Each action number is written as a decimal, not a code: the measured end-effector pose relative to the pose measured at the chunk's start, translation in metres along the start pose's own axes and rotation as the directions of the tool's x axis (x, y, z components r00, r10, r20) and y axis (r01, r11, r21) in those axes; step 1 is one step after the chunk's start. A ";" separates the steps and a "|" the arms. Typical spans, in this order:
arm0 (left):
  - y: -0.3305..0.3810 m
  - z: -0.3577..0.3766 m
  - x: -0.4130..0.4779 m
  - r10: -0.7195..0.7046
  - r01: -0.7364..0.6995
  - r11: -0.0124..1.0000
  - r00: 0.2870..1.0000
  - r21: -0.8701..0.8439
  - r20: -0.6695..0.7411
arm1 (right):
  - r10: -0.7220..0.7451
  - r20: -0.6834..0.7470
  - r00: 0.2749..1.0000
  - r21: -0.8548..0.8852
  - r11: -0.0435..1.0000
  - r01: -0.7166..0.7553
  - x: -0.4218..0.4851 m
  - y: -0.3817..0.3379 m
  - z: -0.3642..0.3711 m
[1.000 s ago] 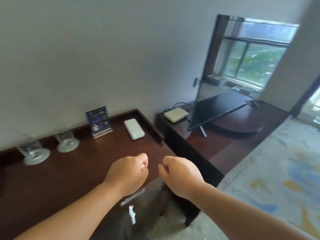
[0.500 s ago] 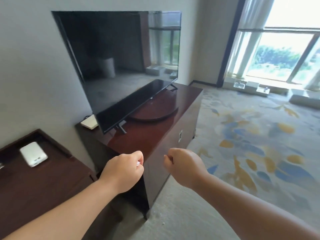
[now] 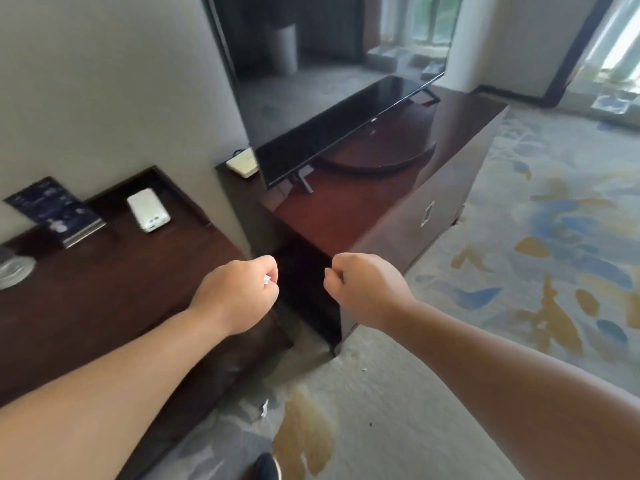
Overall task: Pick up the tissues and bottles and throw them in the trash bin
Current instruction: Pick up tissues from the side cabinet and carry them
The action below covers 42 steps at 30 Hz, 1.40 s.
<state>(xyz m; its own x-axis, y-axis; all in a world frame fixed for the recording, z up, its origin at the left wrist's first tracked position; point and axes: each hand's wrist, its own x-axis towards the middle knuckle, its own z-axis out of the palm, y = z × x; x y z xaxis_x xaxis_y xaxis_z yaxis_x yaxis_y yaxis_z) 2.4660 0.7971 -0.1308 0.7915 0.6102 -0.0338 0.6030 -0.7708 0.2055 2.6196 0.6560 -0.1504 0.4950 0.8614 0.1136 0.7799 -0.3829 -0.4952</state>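
The left hand (image 3: 239,292), at the frame's centre, is clenched around a crumpled white tissue (image 3: 266,279); only a small tuft shows between thumb and forefinger. The right hand (image 3: 363,289), just beside it, is balled into a fist, and whether it holds anything cannot be told. Another thin white tissue scrap (image 3: 265,408) lies on the carpet (image 3: 519,289) at lower centre, by the foot of the worktop (image 3: 104,299).

The worktop, lower left, is dark polished wood with a raised back rim. It carries a smooth white rounded-rectangular device (image 3: 148,210), a dark blue card in a clear stand (image 3: 55,211) and a clear glass (image 3: 14,271) cut by the left edge.

Right of it stands a glossy reddish-brown cabinet (image 3: 346,216) bearing a flat black television (image 3: 329,81). The carpet is grey with blue and ochre blotches, and the wall (image 3: 104,81) is plain pale grey.
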 end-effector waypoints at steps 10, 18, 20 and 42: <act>-0.089 0.007 -0.040 -0.157 0.158 0.987 0.987 -0.012 0.040 | -0.107 0.133 0.985 0.046 0.994 0.102 0.017 -0.065 0.069; -0.137 0.028 -0.016 0.001 0.008 0.995 0.996 -0.101 0.088 | 0.070 0.106 0.992 -0.049 0.997 -0.065 0.031 -0.086 0.093; -0.145 0.038 -0.009 0.059 -0.043 0.990 0.992 -0.134 0.115 | 0.132 0.088 0.987 -0.079 0.989 -0.125 0.027 -0.087 0.100; -0.261 0.486 -0.050 -0.016 0.082 0.992 0.831 -0.094 0.556 | 0.375 0.252 0.892 -0.083 0.927 -0.366 -0.079 0.083 0.459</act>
<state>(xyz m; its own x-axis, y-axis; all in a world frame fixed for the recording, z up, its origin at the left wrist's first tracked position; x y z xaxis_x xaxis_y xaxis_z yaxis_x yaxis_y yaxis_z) 2.3176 0.8783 -0.6584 0.7032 0.4181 -0.5751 0.6542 -0.6973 0.2929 2.4695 0.7089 -0.5960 0.6372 0.7093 -0.3015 0.5738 -0.6978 -0.4287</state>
